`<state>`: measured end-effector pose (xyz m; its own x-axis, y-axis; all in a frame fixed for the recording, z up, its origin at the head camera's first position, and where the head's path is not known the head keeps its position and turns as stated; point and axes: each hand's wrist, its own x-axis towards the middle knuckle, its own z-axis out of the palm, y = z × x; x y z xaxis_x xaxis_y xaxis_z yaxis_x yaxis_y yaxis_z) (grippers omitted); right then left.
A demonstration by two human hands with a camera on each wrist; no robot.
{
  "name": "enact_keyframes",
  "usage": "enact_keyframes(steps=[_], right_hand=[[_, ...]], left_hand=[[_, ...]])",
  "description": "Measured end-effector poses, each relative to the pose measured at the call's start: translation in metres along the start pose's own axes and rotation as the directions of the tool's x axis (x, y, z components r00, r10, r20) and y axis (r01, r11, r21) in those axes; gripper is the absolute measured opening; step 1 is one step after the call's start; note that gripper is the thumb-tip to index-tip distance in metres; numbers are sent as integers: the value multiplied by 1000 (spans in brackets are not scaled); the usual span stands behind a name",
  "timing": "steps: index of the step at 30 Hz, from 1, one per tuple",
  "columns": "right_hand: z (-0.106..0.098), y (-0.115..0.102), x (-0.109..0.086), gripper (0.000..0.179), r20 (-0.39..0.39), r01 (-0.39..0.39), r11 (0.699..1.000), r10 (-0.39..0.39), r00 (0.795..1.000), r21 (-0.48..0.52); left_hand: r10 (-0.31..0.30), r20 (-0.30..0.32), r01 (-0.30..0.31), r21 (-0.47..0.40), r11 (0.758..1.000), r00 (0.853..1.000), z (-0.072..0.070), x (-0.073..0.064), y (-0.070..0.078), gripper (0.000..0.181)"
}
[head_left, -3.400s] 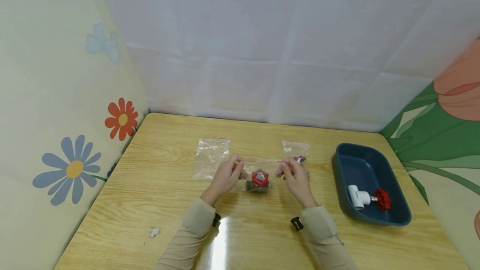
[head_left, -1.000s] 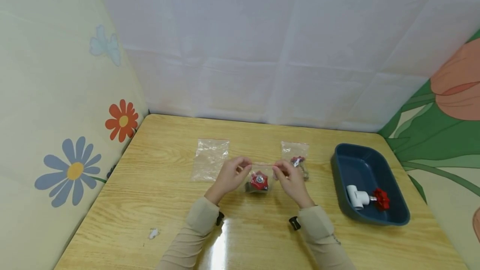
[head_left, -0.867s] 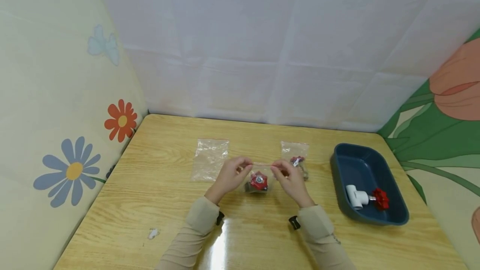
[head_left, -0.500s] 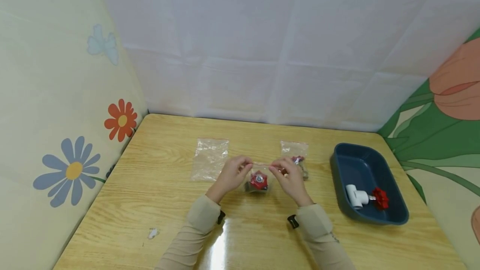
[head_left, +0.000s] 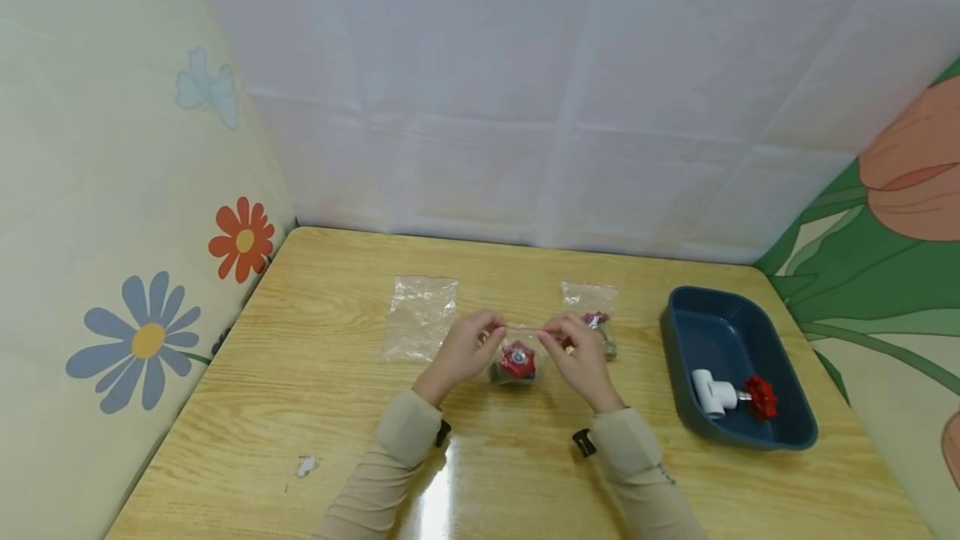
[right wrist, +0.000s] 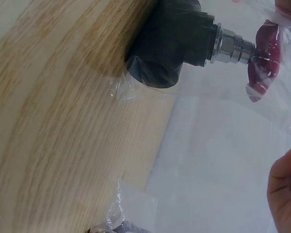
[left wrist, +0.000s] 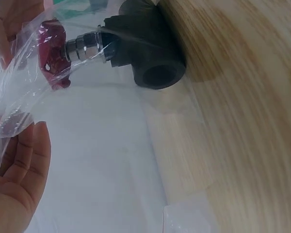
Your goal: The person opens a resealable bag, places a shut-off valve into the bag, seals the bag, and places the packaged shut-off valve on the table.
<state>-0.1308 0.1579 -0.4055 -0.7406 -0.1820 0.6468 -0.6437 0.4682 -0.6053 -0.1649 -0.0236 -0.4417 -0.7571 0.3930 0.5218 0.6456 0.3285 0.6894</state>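
Observation:
Between my two hands a clear zip bag point(left wrist: 19, 104) stands on the table, holding a valve point(head_left: 517, 361) with a red handwheel, a shiny metal stem and a dark tee-shaped body. My left hand point(head_left: 461, 353) pinches the left end of the bag's top edge between thumb and fingers. At the other end, my right hand point(head_left: 581, 359) pinches the same edge. Both wrist views show the dark tee body point(right wrist: 167, 46) low against the wood, the film wrapped about it. In the left wrist view the red handwheel point(left wrist: 53, 53) points towards the bag's mouth.
A flat clear bag point(head_left: 422, 319) lies left of my hands. Behind my right hand is another clear bag point(head_left: 588, 298) with a small red-handled valve point(head_left: 597, 321). To the right, a dark blue bin point(head_left: 678, 394) holds a white tee valve point(head_left: 717, 394) with a red handwheel.
Compared with over three seconds ago, my hands are closer together along the bag's top edge. During the last second, the right hand has shifted very slightly left; the valve stays put.

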Motion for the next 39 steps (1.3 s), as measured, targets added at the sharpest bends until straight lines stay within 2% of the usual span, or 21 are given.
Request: enact_keyframes(steps=[3, 8, 10, 16, 22, 26, 31, 35, 39], right_hand=[[-1, -1, 0, 12, 14, -10, 1000, 10, 1000, 8], [4, 23, -6, 7, 51, -63, 998, 63, 997, -12], [7, 34, -8, 7, 51, -56, 998, 57, 997, -14], [10, 32, -7, 11, 33, 10, 1000, -9, 999, -19], [4, 4, 1, 11, 44, 22, 999, -21, 999, -24], [4, 12, -1, 11, 63, 21, 1000, -20, 998, -11], [6, 29, -3, 14, 99, 68, 998, -67, 993, -14], [6, 33, -3, 13, 119, 104, 994, -101, 988, -18], [6, 33, -2, 11, 135, 118, 993, -114, 984, -20]], left_hand=[[0, 30, 1, -28, 1000, 1000, -2, 1, 1, 6], [14, 42, -14, -3, 1000, 999, -4, 2, 3, 6], [8, 42, -8, 7, 1000, 999, -4, 2, 4, 5], [10, 36, -10, 17, 1000, 999, -2, 2, 3, 4], [51, 11, -52, 48, 997, 999, -3, 3, 3, 4], [86, -10, -85, 99, 991, 996, -6, 5, 5, 5], [94, 56, -102, 181, 978, 994, -10, 11, 9, 5], [67, 124, -96, 239, 966, 990, -13, 13, 13, 5], [68, 177, -115, 271, 956, 982, -14, 15, 14, 5]])
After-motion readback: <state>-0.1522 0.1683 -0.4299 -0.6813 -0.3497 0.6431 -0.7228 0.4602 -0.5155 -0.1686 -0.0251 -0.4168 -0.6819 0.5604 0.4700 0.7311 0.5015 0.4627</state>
